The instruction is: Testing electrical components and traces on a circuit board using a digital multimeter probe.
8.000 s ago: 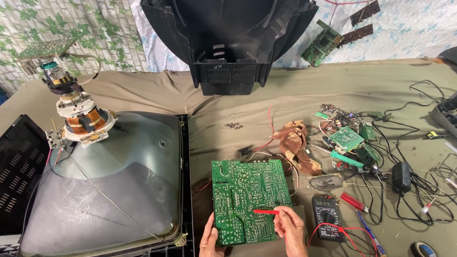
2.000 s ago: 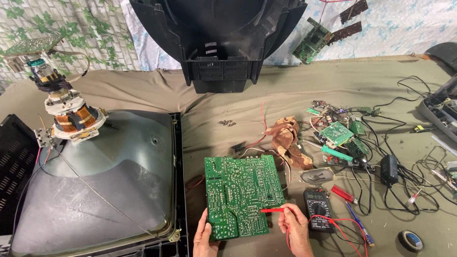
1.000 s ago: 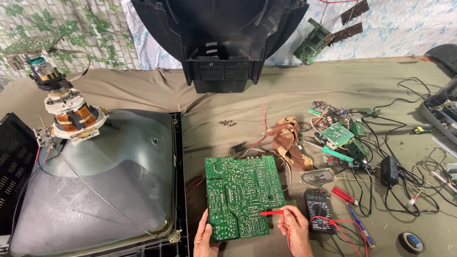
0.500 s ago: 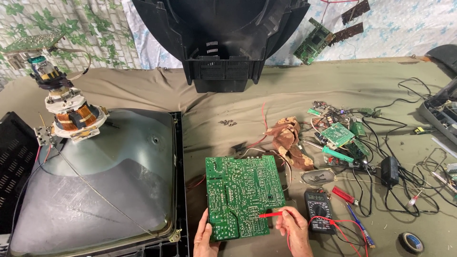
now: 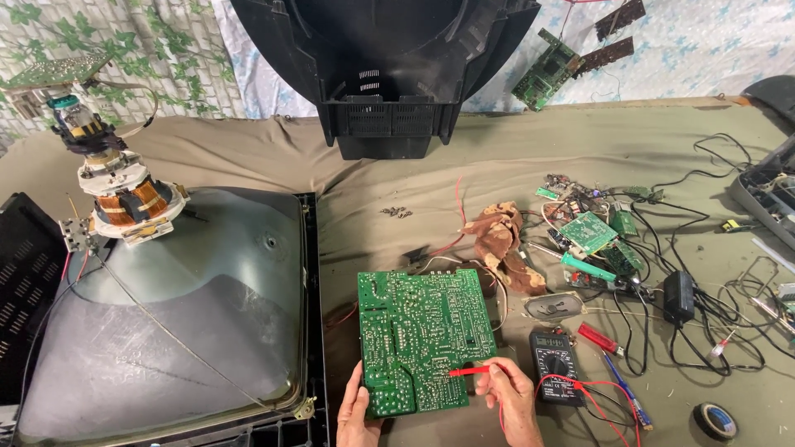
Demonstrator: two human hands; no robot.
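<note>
My right hand (image 5: pixel 512 397) pinches the red probe (image 5: pixel 469 372), whose tip has slid a little toward the right edge of the green circuit board (image 5: pixel 424 335) since a second ago, so I am on a new solder point. My left hand (image 5: pixel 356 411) grips the board's near left corner, fingers curled under. The board lies near me, solder side up. Just right sits the black multimeter (image 5: pixel 554 371), its red lead looping by my wrist. The grey picture tube (image 5: pixel 166 314) crowds the left; a tangle of wires (image 5: pixel 712 323) lies right.
</note>
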